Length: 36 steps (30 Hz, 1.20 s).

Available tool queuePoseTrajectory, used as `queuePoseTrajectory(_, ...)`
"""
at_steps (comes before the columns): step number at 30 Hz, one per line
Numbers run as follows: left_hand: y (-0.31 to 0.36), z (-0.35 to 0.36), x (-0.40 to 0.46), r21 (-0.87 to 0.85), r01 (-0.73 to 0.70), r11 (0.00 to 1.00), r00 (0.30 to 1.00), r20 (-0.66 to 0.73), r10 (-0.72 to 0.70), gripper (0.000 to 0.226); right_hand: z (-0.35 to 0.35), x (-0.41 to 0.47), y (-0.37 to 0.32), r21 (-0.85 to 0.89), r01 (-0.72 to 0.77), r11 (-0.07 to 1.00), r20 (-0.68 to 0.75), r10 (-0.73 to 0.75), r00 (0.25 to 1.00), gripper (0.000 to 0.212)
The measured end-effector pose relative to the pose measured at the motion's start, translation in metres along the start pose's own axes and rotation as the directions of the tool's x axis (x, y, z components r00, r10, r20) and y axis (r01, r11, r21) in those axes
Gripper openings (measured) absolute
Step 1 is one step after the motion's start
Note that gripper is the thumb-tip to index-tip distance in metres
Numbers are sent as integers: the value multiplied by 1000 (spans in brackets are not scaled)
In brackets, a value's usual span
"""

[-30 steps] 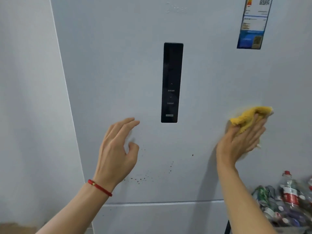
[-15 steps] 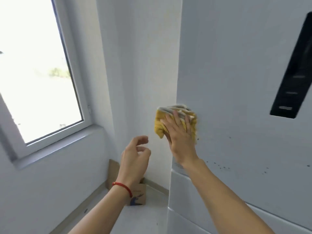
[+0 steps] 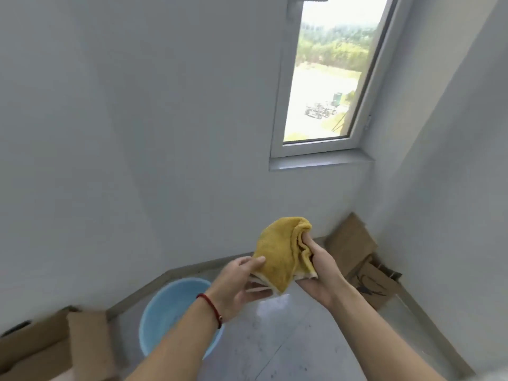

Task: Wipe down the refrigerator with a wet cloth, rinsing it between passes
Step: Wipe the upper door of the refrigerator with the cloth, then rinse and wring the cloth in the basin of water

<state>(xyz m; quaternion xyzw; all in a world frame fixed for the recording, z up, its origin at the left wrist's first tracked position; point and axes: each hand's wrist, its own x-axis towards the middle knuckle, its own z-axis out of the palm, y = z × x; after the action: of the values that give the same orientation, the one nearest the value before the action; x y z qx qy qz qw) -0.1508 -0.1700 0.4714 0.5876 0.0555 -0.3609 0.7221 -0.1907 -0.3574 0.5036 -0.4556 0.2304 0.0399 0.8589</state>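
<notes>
Now my left hand (image 3: 238, 284) and my right hand (image 3: 320, 273) both pinch the yellow cloth (image 3: 280, 253) up in the air, above the floor near the blue basin (image 3: 170, 314), so I think rinsing comes next, then more fridge wiping.

Yellow cloth (image 3: 277, 254), bunched and folded, white edge underneath. Held in the air above the floor, up right of blue basin (image 3: 170, 312).
</notes>
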Motion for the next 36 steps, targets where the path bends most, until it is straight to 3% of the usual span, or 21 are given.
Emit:
queuePoseTrajectory(2,-10,-66,-2,-63,-8,998,1000,-30,6,37,32,28,41,-17,-125,992,48,125,991,55)
queuePoseTrajectory(6,-31,-158,6,-167,31,985,982,-177,-61,33,60,70,99,-187,-209,960,55,223,973,40)
queuePoseTrajectory(11,-55,-205,35,-276,103,956,928,-319,-192,22,52,122,133,-382,-274,882,113,339,934,31)
queuePoseTrajectory(15,-83,-230,63,-276,112,955,839,-488,-240,15,45,192,158,-569,-244,785,189,413,891,33)
queuePoseTrajectory(17,-101,-244,75,-248,100,964,766,-599,-233,13,42,236,176,-740,-159,653,220,458,861,41)
queuePoseTrajectory(19,-120,-262,90,-216,131,968,656,-713,-247,13,44,284,209,-895,-38,445,245,560,792,54)
queuePoseTrajectory(22,-149,-294,109,-209,188,960,529,-802,-278,11,49,338,259,-963,193,188,269,624,734,59)
queuePoseTrajectory(24,-175,-318,135,-204,266,942,482,-818,-313,9,44,374,295,-960,254,118,271,624,733,59)
queuePoseTrajectory(28,-227,-359,201,-177,344,922,485,-807,-336,15,20,432,369,-903,421,80,397,526,752,66)
queuePoseTrajectory(31,-293,-396,271,-127,377,918,531,-782,-326,18,-14,485,442,-833,551,-35,473,472,744,74)
queuePoseTrajectory(36,-411,-451,359,-87,473,876,441,-838,-322,20,-73,538,543,-824,544,-159,397,523,754,74)
